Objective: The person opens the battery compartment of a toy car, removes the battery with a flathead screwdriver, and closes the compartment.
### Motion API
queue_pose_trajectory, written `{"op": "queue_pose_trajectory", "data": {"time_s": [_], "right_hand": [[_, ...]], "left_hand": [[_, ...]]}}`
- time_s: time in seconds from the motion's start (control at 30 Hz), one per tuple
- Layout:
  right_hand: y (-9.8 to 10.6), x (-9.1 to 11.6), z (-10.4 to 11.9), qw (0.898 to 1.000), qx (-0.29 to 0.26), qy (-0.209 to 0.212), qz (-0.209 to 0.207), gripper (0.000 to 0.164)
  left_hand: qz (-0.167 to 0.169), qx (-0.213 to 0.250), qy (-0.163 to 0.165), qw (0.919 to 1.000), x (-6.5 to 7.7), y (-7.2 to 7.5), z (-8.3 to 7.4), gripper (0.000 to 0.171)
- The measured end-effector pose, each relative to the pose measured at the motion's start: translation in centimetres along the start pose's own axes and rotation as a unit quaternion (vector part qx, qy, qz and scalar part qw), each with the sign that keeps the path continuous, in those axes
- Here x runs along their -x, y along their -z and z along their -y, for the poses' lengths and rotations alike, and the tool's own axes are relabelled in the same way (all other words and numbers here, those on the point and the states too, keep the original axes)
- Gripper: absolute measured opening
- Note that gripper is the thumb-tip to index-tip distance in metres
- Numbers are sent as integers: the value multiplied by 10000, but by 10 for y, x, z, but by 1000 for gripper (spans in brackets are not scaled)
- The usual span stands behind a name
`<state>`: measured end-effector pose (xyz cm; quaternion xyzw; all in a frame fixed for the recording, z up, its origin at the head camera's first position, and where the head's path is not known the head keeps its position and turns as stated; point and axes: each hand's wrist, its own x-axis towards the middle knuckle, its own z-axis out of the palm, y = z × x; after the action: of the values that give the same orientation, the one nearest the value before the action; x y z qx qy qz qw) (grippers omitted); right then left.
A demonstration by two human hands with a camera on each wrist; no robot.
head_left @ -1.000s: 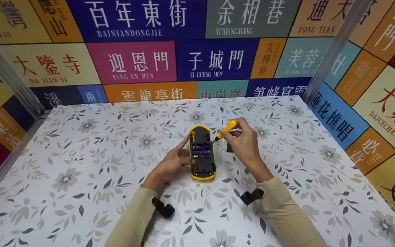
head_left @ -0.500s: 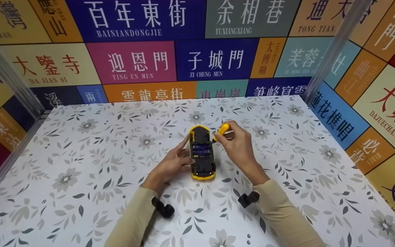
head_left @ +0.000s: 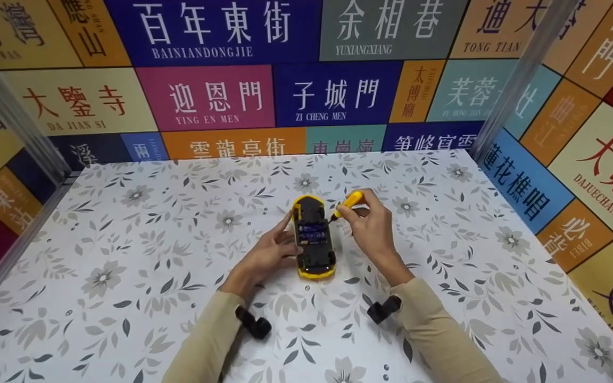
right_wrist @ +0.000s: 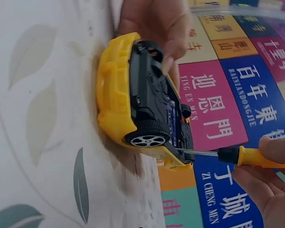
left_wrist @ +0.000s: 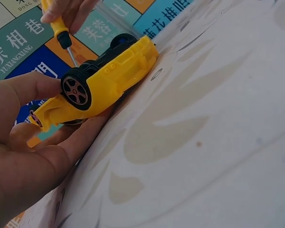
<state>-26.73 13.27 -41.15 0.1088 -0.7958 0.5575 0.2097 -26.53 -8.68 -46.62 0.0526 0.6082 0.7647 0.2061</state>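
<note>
A yellow toy car (head_left: 315, 255) lies upside down on the table, its black underside and wheels facing up. Blue-purple batteries (head_left: 313, 234) show in an uncovered compartment in the middle of the underside. My left hand (head_left: 269, 250) grips the car's left side; in the left wrist view the thumb presses by a wheel (left_wrist: 76, 90) and the fingers reach along the low side. My right hand (head_left: 373, 223) pinches a screwdriver (head_left: 350, 200) by its yellow handle. In the right wrist view the metal shaft (right_wrist: 199, 152) points at the car's edge beside the compartment, its tip overlapping the car.
The white table (head_left: 179, 319) is covered in a grey leaf and flower print. Behind it stands a wall of coloured sign panels (head_left: 205, 96), with metal posts (head_left: 519, 80) at the corners. Black wrist cameras (head_left: 253, 322) sit on both sleeves.
My right hand has moved left and slightly down with the screwdriver, whose handle swung more upright half a second ago and leans right again now. My left hand and the car stay put.
</note>
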Motion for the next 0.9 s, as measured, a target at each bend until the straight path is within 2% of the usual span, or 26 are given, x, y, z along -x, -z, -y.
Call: {"op": "queue_pose_trajectory", "data": {"time_s": [0.1, 0.23, 0.33, 0.43, 0.5, 0.57, 0.67, 0.73, 0.83, 0.9], "right_hand": [[3, -3, -5, 9965, -533, -635, -81, 21], [6, -10, -9, 9809, -1225, -1480, -306, 24], [11, -15, -15, 9605, -1684, -2184, -369, 25], [16, -19, -23, 9343, -2079, -2879, -317, 28], [18, -21, -27, 9186, -2253, -3235, -277, 28], [21, -22, -29, 9085, -2366, -3439, -226, 30], [24, -24, -29, 9040, -2405, -3531, -133, 32], [25, -25, -27, 9055, -2381, -3512, -78, 31], [26, -26, -22, 9154, -2179, -3385, -24, 29], [26, -27, -17, 9285, -1922, -3178, -21, 27]], "left_hand": [[3, 50, 30, 10000, 0, 1, 0, 99], [42, 99, 21, 9999, 1, 2, 0, 99], [68, 181, -8, 9998, 1, 2, 1, 99], [83, 246, -51, 9997, 1, 2, 1, 99], [96, 287, -52, 9995, 1, 2, 1, 99], [108, 310, -43, 9995, 1, 2, 1, 99], [109, 311, -25, 9995, 1, 1, 1, 99], [82, 333, -7, 9994, 1, 1, 0, 100], [65, 366, 17, 9993, 1, 0, 0, 100], [48, 395, 42, 9992, 1, 0, 0, 100]]}}
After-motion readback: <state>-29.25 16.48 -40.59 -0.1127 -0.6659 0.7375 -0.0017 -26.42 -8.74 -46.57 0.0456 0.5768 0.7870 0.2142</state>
